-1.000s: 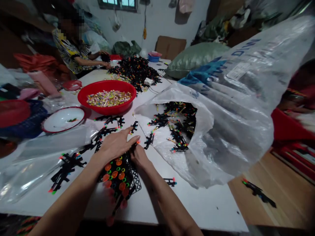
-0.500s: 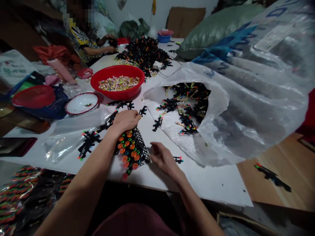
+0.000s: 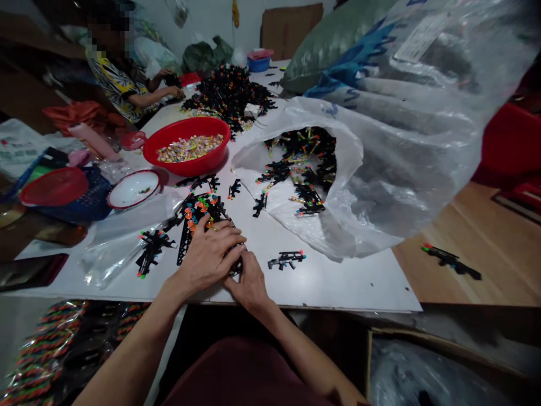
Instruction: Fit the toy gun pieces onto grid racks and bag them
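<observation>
My left hand (image 3: 213, 251) lies over the near part of a black openwork tray (image 3: 184, 241), fingers stretched out across its contents. In the tray are small black toy guns (image 3: 202, 210) with orange, green and blue tips. My right hand (image 3: 250, 282) is closed around the tray's near right corner, touching my left fingertips; part of its grip is hidden. A single toy gun (image 3: 287, 259) lies on the table just right of my right hand. More toy guns (image 3: 153, 251) lie to the left of the tray.
Beyond the tray stand a red basin (image 3: 220, 148) of small candy-like pieces and a white enamel dish (image 3: 127, 192). A large clear plastic bag (image 3: 393, 186) spills toy guns at right. A co-worker (image 3: 122, 84) sits at the far left by a heap of toy guns (image 3: 230, 93).
My left hand has come back from beyond the tray onto its near part. My right hand has moved left to the tray's corner. The camera view has shifted.
</observation>
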Motion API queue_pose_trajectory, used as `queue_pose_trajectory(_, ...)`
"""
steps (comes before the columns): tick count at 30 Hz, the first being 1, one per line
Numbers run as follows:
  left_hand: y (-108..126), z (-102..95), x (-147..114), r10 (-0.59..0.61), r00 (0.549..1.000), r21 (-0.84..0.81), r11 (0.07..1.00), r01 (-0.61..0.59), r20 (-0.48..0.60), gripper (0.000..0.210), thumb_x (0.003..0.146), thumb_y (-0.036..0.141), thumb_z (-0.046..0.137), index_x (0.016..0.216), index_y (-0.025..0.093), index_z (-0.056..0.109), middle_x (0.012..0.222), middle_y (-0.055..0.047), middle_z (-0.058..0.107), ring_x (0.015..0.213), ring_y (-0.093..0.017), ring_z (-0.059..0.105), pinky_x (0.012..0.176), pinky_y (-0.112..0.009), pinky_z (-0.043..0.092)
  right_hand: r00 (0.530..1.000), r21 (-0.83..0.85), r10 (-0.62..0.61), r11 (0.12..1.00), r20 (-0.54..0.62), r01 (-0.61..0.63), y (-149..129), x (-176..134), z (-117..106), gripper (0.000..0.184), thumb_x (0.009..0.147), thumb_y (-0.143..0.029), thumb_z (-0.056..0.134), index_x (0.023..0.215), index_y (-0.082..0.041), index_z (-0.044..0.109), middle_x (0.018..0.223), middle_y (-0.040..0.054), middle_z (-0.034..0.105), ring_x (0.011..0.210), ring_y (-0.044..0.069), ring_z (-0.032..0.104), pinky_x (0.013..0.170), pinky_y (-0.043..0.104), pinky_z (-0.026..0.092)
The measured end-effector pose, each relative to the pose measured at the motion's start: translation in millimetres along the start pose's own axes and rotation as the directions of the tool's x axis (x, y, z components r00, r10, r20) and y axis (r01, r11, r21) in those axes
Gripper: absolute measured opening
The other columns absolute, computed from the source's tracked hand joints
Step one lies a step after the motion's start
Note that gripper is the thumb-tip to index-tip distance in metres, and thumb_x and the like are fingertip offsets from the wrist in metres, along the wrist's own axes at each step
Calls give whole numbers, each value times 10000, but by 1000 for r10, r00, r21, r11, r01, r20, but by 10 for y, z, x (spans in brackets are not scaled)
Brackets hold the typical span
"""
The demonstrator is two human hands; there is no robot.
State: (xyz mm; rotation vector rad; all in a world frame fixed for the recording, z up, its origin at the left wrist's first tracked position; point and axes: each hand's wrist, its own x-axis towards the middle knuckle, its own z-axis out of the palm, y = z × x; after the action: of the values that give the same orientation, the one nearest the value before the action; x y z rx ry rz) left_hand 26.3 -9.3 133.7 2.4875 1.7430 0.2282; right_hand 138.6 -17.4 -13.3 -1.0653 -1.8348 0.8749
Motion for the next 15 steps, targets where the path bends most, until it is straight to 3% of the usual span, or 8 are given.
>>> queue_pose_trajectory(6,-76,34,60,20,998,-9,1000,-21,-55,265,917,325,412,995,267,658,1078,13,678,1114,-212,533,1111,-517,104,994,-83,-108,991,9,108,50,-13,82,469,741,-260,560,1182,-150,444,1033,110,550,953,254,506,840,423,454)
queue_pose_trajectory(10,-163,193,-1,59,988,36,998,-54,-143,221,890,335,457,979,287,653,1043,33,689,1073,-219,560,1112,-488,88,990,-145,-130,980,62,138,112,-71,163,606,720,-269,617,1271,-146,397,1093,133,542,1014,274,505,869,432,452)
queue_pose_trajectory(12,-208,270,-39,107,976,66,993,-96,-190,195,865,364,501,976,299,647,1035,47,693,1054,-213,576,1130,-453,39,982,-124,-126,982,139,143,154,-32,35,672,696,-289,671,1292,-164,386,1117,121,540,1025,264,511,871,406,460)
queue_pose_trajectory(15,-318,232,-57,167,940,76,986,-151,-298,265,818,433,559,1053,323,612,1154,37,654,1075,-217,576,1153,-410,20,937,-64,-144,983,319,173,293,323,-509,761,659,-326,746,1315,-208,380,1174,86,532,1041,223,522,876,337,468)
